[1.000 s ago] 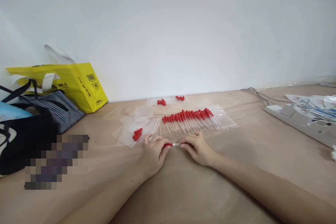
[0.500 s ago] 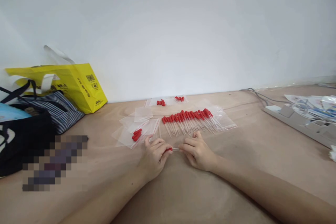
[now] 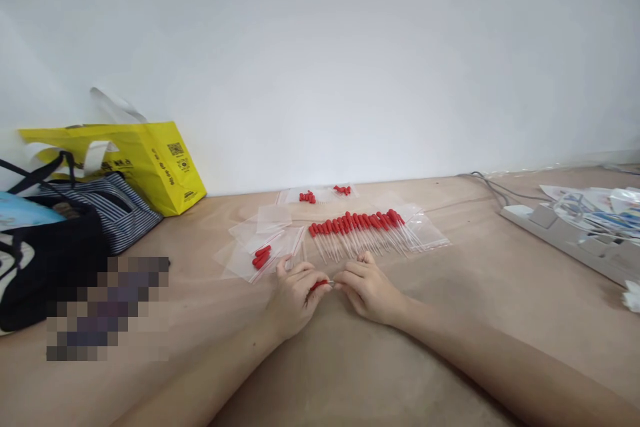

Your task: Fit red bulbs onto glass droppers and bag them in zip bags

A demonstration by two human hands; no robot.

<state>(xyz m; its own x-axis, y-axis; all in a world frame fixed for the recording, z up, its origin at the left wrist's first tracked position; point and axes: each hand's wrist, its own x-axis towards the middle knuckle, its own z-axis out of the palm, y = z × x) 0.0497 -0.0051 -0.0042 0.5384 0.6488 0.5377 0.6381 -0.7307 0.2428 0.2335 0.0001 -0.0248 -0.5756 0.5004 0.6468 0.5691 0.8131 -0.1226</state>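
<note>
Between the fingers of my left hand (image 3: 298, 297) is a red rubber dropper bulb (image 3: 319, 285), mostly covered by the fingers. My right hand (image 3: 367, 288) pinches a thin clear glass tube (image 3: 331, 283) that meets the bulb's open end; little of the tube shows, and how deep it sits cannot be seen. Both hands are close together just above the table. Beyond them lies a row of droppers (image 3: 355, 221) with red bulbs and clear tubes pointing toward me. Several loose red bulbs (image 3: 261, 256) rest on clear zip bags (image 3: 240, 268) to the left.
Two small piles of red bulbs (image 3: 307, 197) lie on plastic near the wall. At left stand a yellow bag (image 3: 175, 193), a striped pouch (image 3: 133, 217) and a black bag (image 3: 75, 260). A power strip (image 3: 565, 240) with cables is on the right. A blurred-out patch covers something at left.
My right hand has moved left toward my left hand, so less of the glass tube shows between them. My left hand stays nearly in place, holding the bulb.
</note>
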